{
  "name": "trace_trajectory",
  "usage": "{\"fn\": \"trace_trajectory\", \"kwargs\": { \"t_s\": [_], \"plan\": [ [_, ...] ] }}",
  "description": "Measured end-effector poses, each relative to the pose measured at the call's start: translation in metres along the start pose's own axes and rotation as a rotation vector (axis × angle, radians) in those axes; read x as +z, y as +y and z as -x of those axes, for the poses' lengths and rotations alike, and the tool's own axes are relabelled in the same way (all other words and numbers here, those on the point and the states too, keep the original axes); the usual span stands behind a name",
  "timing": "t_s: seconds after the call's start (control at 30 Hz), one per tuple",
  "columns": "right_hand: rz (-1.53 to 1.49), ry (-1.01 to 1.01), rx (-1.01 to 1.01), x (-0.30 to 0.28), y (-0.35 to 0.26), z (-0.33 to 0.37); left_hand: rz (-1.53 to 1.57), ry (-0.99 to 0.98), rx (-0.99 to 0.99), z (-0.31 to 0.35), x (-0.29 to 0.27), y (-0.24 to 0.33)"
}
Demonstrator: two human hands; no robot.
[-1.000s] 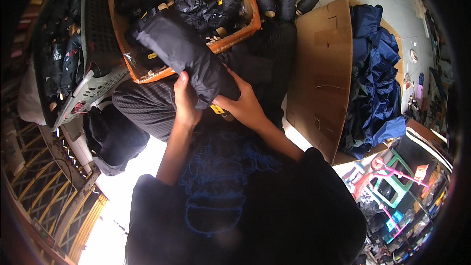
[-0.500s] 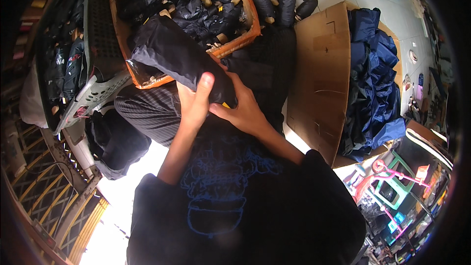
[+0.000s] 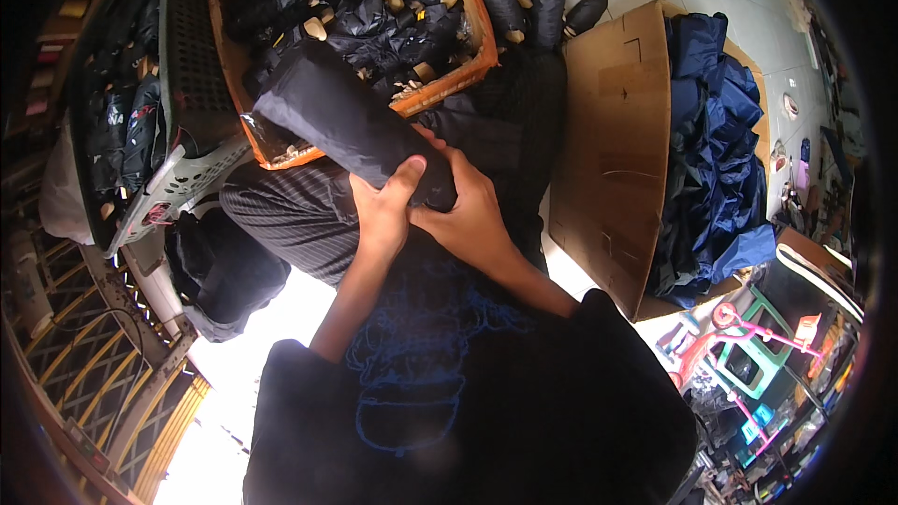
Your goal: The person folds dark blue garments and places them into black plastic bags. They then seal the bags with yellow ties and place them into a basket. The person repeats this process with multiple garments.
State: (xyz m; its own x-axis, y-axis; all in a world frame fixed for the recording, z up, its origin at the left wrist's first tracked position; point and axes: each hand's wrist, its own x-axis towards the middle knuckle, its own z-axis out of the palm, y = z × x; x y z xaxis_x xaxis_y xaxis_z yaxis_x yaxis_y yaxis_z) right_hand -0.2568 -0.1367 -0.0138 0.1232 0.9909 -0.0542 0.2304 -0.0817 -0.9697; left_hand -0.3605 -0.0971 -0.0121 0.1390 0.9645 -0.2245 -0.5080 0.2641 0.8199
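Both my hands grip a black rolled fabric bundle (image 3: 339,117), a smooth, thick cylinder that slants up and left over my lap. At its near end, my left hand (image 3: 382,210) is closed on the left side with the thumb lying on top. My right hand (image 3: 470,210) wraps the right side of the same end, and its thumb is partly tucked beneath. The far end of the bundle overlaps the edge of an orange-rimmed box (image 3: 449,84), which is filled with several black bundles (image 3: 374,23) that have pale tan ends.
To the left stands a grey plastic basket (image 3: 192,56) with more black bundles. A cardboard box (image 3: 608,150) at the right holds dark blue fabric (image 3: 716,150). Black cloth (image 3: 229,266) lies by my left knee, and a green stool (image 3: 758,351) is at the lower right.
The bundle has rolled in my hands, and the small yellow mark near its close end no longer shows. My hands have shifted slightly right, with the left thumb now lower.
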Motion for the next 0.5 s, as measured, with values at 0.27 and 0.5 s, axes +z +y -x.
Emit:
{"fn": "trace_trajectory", "kwargs": {
  "t_s": [0.27, 0.5],
  "plan": [
    [-0.712, -0.231, 0.233, -0.013, 0.005, -0.007, 0.04, -0.121, 0.102, -0.015, -0.005, 0.021],
    [-0.831, -0.233, 0.685, -0.015, -0.003, 0.005, 0.06, -0.189, 0.206, -0.008, 0.001, 0.006]
  ]
}}
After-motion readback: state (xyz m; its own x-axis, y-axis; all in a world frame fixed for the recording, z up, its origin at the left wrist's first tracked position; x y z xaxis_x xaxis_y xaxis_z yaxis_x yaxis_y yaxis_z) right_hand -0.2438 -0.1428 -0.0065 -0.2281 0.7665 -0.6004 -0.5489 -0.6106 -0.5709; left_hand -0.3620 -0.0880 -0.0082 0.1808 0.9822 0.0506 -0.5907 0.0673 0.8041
